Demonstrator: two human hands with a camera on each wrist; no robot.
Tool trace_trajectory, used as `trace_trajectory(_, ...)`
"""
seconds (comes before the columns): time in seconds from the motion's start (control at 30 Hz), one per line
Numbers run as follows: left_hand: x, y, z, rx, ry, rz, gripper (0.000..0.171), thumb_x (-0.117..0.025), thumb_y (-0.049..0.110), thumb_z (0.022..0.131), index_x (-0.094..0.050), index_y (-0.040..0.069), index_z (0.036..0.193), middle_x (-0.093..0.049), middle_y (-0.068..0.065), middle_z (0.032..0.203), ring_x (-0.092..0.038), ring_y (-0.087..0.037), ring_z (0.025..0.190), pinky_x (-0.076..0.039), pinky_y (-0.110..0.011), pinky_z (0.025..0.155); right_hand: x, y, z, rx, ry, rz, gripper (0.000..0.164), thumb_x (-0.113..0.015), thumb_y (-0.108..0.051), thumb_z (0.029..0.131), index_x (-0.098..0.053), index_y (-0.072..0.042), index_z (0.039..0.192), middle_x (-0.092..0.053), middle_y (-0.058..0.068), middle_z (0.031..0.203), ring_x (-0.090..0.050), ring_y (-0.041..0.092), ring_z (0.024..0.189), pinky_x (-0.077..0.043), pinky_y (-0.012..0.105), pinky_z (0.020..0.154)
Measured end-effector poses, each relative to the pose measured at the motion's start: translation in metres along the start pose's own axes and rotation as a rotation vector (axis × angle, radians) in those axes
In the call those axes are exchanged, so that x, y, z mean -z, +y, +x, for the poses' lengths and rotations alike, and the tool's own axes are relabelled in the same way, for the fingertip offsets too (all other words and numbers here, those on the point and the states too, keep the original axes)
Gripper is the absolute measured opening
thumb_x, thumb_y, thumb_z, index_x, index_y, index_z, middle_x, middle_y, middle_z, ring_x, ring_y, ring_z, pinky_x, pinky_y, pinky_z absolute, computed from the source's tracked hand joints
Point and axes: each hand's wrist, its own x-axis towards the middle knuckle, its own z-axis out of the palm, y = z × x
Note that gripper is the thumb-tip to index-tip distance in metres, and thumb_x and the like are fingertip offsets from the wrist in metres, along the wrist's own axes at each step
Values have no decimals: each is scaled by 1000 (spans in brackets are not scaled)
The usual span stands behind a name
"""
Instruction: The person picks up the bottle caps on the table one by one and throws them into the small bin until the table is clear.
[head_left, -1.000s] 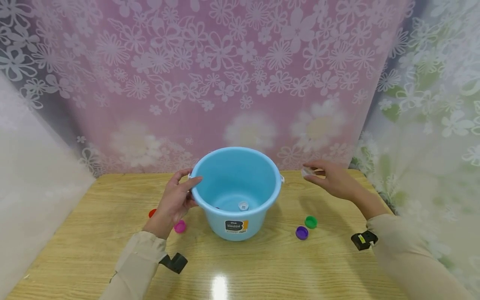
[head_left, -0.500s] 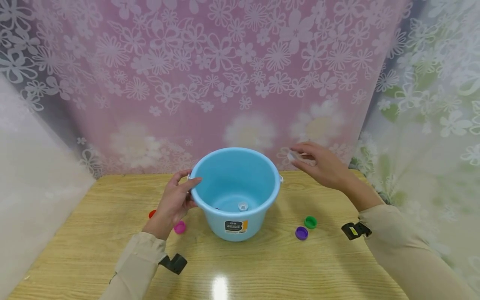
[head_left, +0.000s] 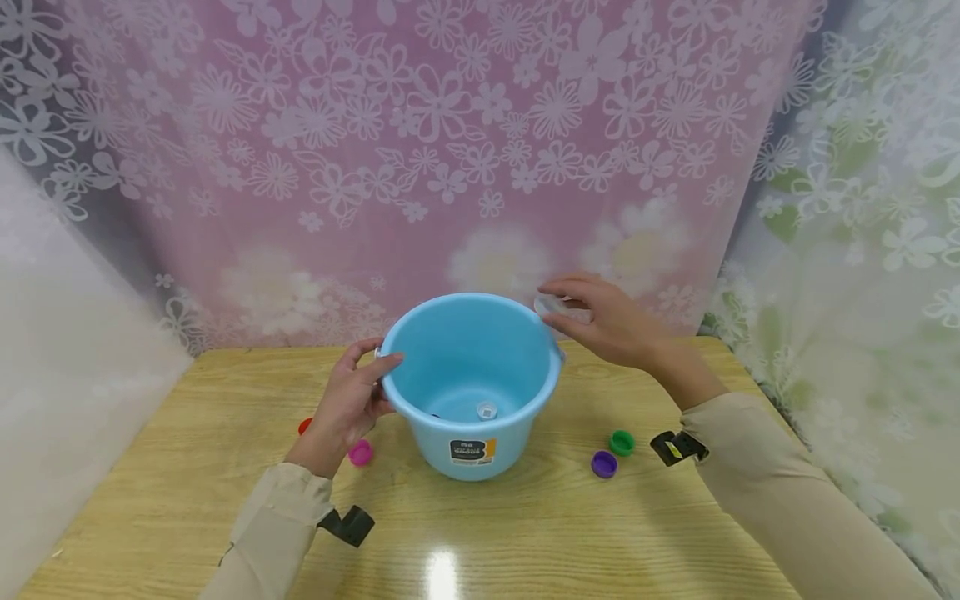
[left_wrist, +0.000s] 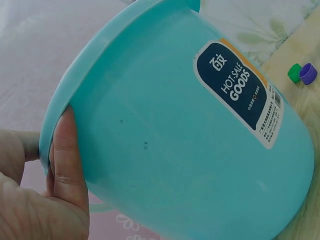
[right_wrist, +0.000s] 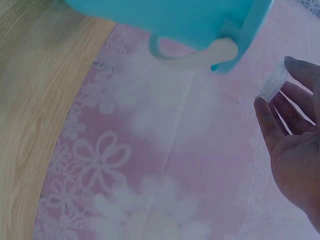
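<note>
A light blue bucket (head_left: 468, 454) stands upright on the wooden table. My left hand (head_left: 354, 396) grips its left rim, thumb over the edge and fingers outside against the wall, as the left wrist view also shows. At the bucket's far right rim, my right hand (head_left: 603, 321) pinches a clear ribbed bottle cap (right_wrist: 274, 83) between thumb and fingertips. Inside, a whitish cap (head_left: 487, 411) lies on the bottom; a small dark thing beside it is mostly hidden by the front rim.
Right of the bucket lie a green cap (head_left: 622, 442) and a purple cap (head_left: 603, 464) on the table (head_left: 525, 542). To its left are a pink cap (head_left: 361, 452) and a red cap (head_left: 304, 426), partly behind my left hand. A flowered curtain (head_left: 480, 167) hangs behind.
My right hand has moved left with the clear cap, from beyond the bucket's right side to its far right rim. The left hand and bucket have stayed put.
</note>
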Motion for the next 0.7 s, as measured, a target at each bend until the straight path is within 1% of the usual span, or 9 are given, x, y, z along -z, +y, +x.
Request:
trace_trajectory(0.17, 0, 0, 1, -1, 1, 6, 53, -64, 15, 93, -35, 11, 138, -57, -5, 62, -56, -11, 45, -53, -22, 47, -11, -10, 10, 39, -19, 36, 40, -62, -23, 95, -56, -5, 130, -51, 9, 131, -53, 26, 115, -47, 43, 95)
trace_trajectory(0.4, 0, 0, 2, -6, 4, 14, 53, -63, 15, 94, -35, 12, 138, -56, -6, 62, -55, -11, 44, -53, -23, 47, -28, -21, 22, 49, -64, -16, 41, -63, -28, 94, -57, -9, 129, -54, 6, 128, -56, 23, 110, -50, 38, 91)
trace_trajectory(0.57, 0, 0, 2, -10, 9, 23, 51, -63, 16, 94, -36, 13, 137, -53, -4, 59, -54, -11, 44, -52, -22, 46, -42, -24, 31, 107, -102, 1, 41, -64, -27, 94, -58, -8, 129, -57, 4, 123, -55, 19, 108, -49, 36, 90)
trace_trajectory(0.7, 0, 0, 2, -10, 11, 23, 51, -63, 16, 93, -37, 12, 137, -54, -5, 60, -55, -12, 44, -52, -22, 47, -50, -24, 35, 137, -124, 7, 39, -65, -23, 93, -59, -5, 126, -59, 5, 119, -55, 18, 105, -49, 37, 89)
